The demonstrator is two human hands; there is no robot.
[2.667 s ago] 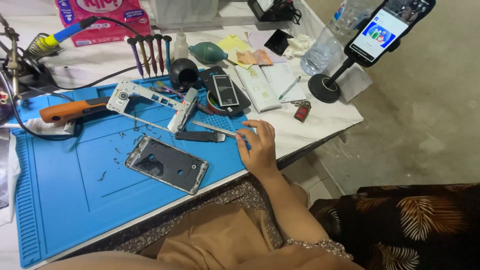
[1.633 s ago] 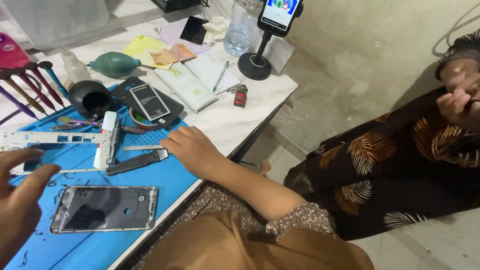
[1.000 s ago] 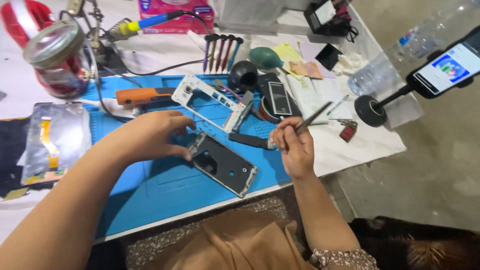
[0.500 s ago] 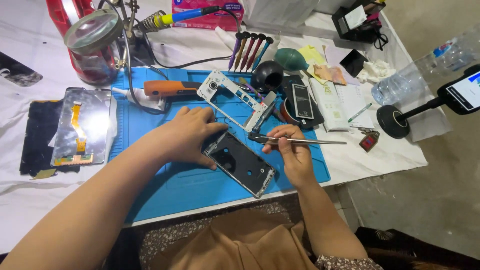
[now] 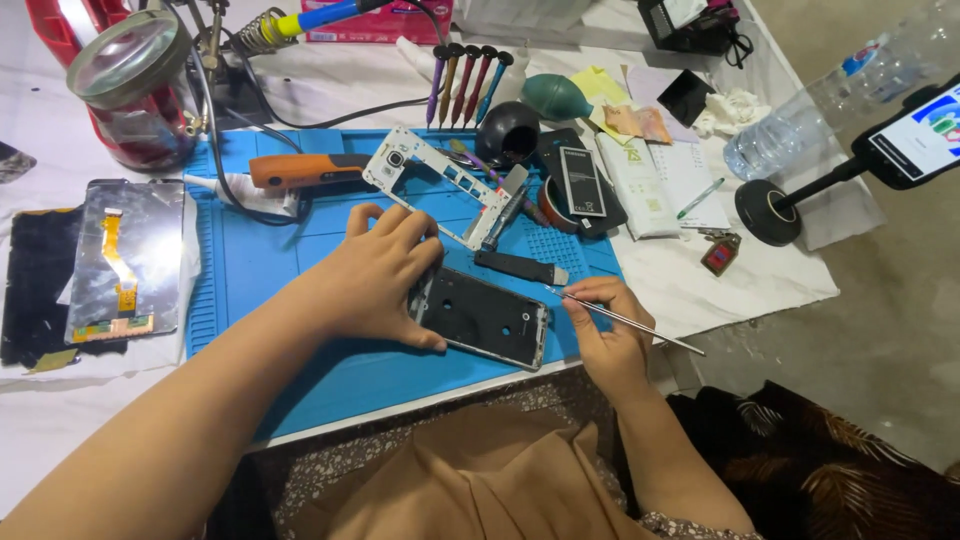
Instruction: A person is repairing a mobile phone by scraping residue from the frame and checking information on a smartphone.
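The bare left forearm runs in from the lower left, wrist straight; the left hand point(image 5: 375, 275) lies palm down, fingers spread and slightly curled, thumb stretched out toward the right; the right forearm rises from the lower edge, wrist bent inward; the right hand point(image 5: 605, 330) is closed in a pinch, fingertips point(image 5: 578, 300) gathered, knuckles up.

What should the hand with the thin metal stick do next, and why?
Probably slide the tip of the metal tool a little left, to the phone's right edge. The right hand holds the tool with its tip just short of that edge, while the left hand presses the phone flat on the blue mat, steadying it.
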